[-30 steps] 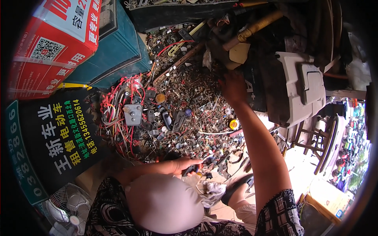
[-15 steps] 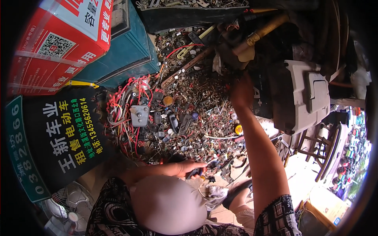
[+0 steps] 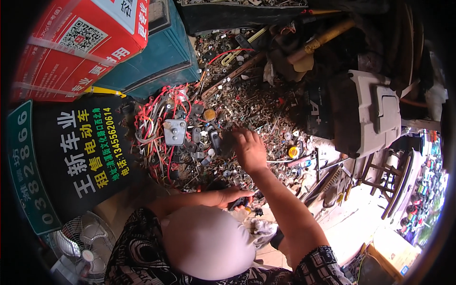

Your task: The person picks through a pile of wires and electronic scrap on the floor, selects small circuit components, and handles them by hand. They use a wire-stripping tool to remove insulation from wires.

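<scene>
My left hand [image 3: 230, 195] is low in the middle, its fingers closed around a small dark part [image 3: 236, 204]. Too little of that part shows to tell its kind. My right hand [image 3: 251, 148] reaches over a pile of loose hardware [image 3: 266, 111], back of the hand up and fingers bent down into the pile. Its fingertips are hidden, next to dark plastic pieces, so I cannot see whether it grips one. Left of it lie an oblong black part [image 3: 215, 141] and a grey metal plate with bolts [image 3: 175, 132].
Red and white wires [image 3: 154, 123] tangle left of the pile. Behind them stand a teal case [image 3: 166, 52] and a red carton [image 3: 90, 52]. A black sign [image 3: 90, 152] and a fan [image 3: 83, 251] are at left. A grey hard case [image 3: 368, 114] stands at right, near a yellow roll [image 3: 293, 152].
My right hand has come back from beside the grey case at the far right to the middle of the pile. My left hand stays closed in about the same place. The view has shifted slightly.
</scene>
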`<state>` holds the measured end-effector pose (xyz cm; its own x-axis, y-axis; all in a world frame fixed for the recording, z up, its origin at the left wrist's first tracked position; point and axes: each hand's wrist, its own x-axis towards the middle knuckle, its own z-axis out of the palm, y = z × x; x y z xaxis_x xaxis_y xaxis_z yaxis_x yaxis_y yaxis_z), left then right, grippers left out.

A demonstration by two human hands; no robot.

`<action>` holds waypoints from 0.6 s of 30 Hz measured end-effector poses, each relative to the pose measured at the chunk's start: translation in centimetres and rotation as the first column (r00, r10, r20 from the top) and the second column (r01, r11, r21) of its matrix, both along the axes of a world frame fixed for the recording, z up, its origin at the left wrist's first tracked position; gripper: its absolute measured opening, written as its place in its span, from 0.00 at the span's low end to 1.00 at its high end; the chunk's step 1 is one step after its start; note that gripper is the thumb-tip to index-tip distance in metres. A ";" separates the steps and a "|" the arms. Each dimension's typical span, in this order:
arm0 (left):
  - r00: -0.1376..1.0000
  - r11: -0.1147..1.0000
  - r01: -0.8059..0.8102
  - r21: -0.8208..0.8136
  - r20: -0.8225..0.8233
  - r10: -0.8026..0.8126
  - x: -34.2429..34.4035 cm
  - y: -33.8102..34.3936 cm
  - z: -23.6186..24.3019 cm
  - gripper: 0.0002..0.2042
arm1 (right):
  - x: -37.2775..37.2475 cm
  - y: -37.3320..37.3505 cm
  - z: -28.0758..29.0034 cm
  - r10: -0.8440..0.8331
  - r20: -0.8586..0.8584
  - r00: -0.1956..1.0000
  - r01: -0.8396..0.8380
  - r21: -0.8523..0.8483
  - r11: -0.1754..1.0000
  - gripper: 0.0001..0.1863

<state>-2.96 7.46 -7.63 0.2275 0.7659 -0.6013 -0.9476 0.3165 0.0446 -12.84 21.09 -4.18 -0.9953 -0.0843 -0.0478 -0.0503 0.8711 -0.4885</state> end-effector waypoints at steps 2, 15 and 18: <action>1.000 1.000 0.008 0.005 -0.008 -0.008 0.0 0.0 -0.2 0.17 | 1.8 0.8 -0.8 -0.031 0.036 0.999 0.026 0.132 0.991 0.15; 0.994 1.000 0.006 0.004 0.108 -0.006 -0.4 0.1 -0.1 0.15 | 8.0 6.6 -0.2 -0.352 0.085 0.932 0.351 0.035 0.936 0.07; 0.997 1.000 -0.001 -0.008 0.080 0.001 -0.4 0.1 0.2 0.15 | 7.6 5.5 0.1 -0.348 0.048 0.936 0.348 0.020 0.937 0.06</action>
